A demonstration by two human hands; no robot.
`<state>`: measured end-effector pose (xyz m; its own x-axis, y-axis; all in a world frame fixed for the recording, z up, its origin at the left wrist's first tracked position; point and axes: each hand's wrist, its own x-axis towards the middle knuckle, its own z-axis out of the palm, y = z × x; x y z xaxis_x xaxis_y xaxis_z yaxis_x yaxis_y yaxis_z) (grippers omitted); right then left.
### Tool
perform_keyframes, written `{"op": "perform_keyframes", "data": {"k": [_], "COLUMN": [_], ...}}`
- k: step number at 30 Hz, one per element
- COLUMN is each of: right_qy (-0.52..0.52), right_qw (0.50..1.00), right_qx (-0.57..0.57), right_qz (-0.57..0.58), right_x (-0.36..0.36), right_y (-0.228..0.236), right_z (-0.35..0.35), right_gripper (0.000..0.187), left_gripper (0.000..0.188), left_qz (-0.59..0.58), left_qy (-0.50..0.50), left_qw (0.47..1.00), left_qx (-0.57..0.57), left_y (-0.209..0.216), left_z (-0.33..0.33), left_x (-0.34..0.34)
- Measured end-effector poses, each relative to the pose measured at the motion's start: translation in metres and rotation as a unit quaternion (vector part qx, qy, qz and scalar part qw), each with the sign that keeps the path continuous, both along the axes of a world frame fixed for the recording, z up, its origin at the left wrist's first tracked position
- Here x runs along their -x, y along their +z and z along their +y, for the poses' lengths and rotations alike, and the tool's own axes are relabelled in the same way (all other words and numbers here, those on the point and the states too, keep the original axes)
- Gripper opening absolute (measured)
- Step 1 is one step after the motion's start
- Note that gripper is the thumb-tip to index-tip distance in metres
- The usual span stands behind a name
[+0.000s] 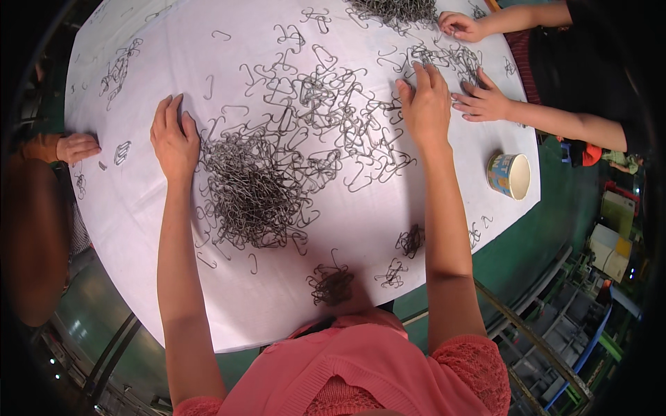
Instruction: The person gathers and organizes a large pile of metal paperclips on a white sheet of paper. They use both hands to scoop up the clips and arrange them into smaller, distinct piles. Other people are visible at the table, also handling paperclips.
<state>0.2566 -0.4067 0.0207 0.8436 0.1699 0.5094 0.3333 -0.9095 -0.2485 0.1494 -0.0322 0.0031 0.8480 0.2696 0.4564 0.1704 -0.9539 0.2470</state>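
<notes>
Left hand (175, 142) and right hand (427, 107) look open; a fast push could tangle far hooks (316, 91) with the left pile (255, 191)

A broad tabletop (125, 229) in a smooth white covering is carrying many bent grey metal wire hooks. A dense, tangled pile of hooks (253, 197) is sitting left of centre, and a loose spread of hooks (316, 90) is fanning out beyond it toward the right. Another dark heap of hooks (399, 8) is lying at the far side. Small clumps are resting along the near edge — one dark clump (331, 284) among them — and a straggling cluster (118, 73) is lying far left. A paper cup with a blue patterned side and pale inside (510, 175) is standing near the right edge.
</notes>
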Motion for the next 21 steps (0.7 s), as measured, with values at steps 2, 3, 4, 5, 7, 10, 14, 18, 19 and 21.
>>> {"op": "perform_keyframes", "data": {"k": [2,3,4,5,7,10,14,18,19,21], "right_qy": [0.040,0.066,0.069,0.059,0.037,-0.016,-0.019,0.119,0.142,0.163], "right_qw": [0.997,0.992,0.986,0.980,0.971,0.955,0.938,0.910,0.840,0.632], "right_qx": [-0.045,-0.068,-0.103,-0.111,-0.102,-0.013,0.058,-0.174,-0.307,-0.546], "right_qz": [0.039,0.078,0.113,0.157,0.214,0.296,0.340,0.356,0.425,0.524], "right_x": [-0.004,-0.003,-0.004,-0.010,-0.024,-0.040,-0.049,-0.061,-0.060,-0.055], "right_y": [0.002,0.010,0.012,0.011,0.005,0.008,0.015,0.014,0.013,0.015], "right_z": [0.011,0.029,0.045,0.060,0.086,0.119,0.134,0.106,0.093,0.066], "right_gripper": [0.020,0.013,0.002,0.003,0.006,0.011,0.018,0.021,0.021,0.022], "left_gripper": [0.034,0.034,0.034,0.034,0.034,0.034,0.033,0.034,0.034,0.034], "left_qz": [0.002,0.006,0.007,0.008,0.009,0.007,0.003,-0.009,-0.009,-0.032], "left_qy": [0.004,0.007,0.008,0.009,0.011,0.010,0.011,0.001,-0.005,-0.014], "left_qw": [1.000,1.000,1.000,1.000,1.000,1.000,1.000,1.000,1.000,0.999], "left_qx": [-0.001,-0.001,0.000,0.002,0.005,0.000,-0.003,-0.005,-0.005,-0.012], "left_y": [0.001,0.001,0.002,0.002,0.000,-0.002,-0.001,0.002,-0.001,-0.010], "left_z": [0.000,-0.002,-0.004,-0.004,-0.003,0.001,0.001,-0.001,0.000,0.002], "left_x": [0.001,0.001,-0.001,-0.002,-0.003,0.000,0.002,-0.002,-0.001,-0.006]}}
